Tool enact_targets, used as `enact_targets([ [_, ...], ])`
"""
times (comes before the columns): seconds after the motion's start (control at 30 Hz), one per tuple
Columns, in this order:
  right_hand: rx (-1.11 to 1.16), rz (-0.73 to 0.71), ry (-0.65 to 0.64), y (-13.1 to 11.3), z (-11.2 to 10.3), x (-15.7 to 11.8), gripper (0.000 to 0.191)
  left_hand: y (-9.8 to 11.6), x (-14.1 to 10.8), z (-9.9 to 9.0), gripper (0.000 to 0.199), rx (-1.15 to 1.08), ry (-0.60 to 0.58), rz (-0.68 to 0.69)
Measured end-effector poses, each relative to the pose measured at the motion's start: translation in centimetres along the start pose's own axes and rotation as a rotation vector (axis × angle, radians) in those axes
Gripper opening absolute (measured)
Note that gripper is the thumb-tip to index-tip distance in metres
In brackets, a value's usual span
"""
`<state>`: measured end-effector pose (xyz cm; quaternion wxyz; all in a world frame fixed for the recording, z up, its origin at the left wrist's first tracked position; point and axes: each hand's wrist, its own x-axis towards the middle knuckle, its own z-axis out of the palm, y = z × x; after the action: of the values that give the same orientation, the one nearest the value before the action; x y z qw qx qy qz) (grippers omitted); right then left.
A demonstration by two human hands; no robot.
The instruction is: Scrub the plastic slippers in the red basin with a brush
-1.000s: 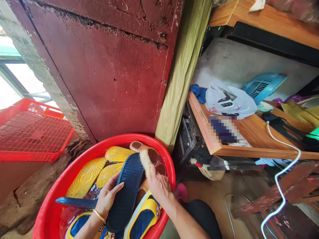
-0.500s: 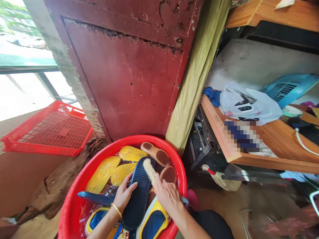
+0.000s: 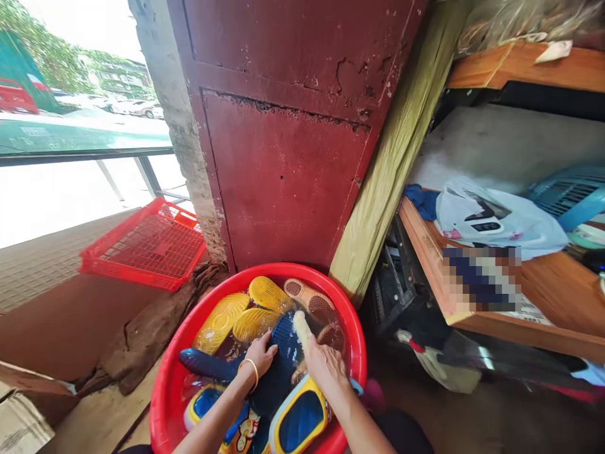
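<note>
Head view. Dark red metal door [image 3: 283,164], paint flaking, closes off the back of a cramped corner; a street shows bright through the glass on the left. Red plastic crate [image 3: 146,246] leans by the concrete pillar. Wooden shelf [image 3: 428,252] on the right carries a white plastic bag [image 3: 496,217] and a blue fan [image 3: 567,195].

On the floor, close to the person: red basin [image 3: 352,340] with water in it, full of footwear. Yellow slippers [image 3: 241,312] lie sole-up at the far side, brown-soled sandals [image 3: 312,299] just beside them, blue-and-yellow slippers [image 3: 297,422] at the near rim.

Left hand [image 3: 259,356], gold bangle on the wrist, is closed round the edge of a navy slipper [image 3: 278,372], propping it tilted, sole up, over the middle of the basin. Right hand [image 3: 326,369] is wrapped round the handle of a pale scrubbing brush [image 3: 301,328], bristles laid on the slipper's far end.

Judgement on doing this scrubbing well: keep the left grip firm near the middle so the wet slipper cannot twist away; work short strokes along the ribbing rather than across it; dip often; keep the slipper low over the water so splashes stay inside. Whether the sole is already clean cannot be told from here.
</note>
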<state>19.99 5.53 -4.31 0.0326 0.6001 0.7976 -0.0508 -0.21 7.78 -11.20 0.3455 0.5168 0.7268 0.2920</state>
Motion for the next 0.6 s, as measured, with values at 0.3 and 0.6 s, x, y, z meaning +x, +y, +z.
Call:
enact_targets([
  [0.3, -0.006, -0.126, 0.039, -0.9, 1.3, -1.5, 0.045, -1.2, -1.8, -0.1, 0.052, -0.367, 0.092, 0.026],
  [0.6, 0.114, 0.06, 0.018, 2.3, -2.3, 1.0, 0.044, 1.3, -4.1, -2.0, 0.07, -0.675, 0.132, -0.056],
])
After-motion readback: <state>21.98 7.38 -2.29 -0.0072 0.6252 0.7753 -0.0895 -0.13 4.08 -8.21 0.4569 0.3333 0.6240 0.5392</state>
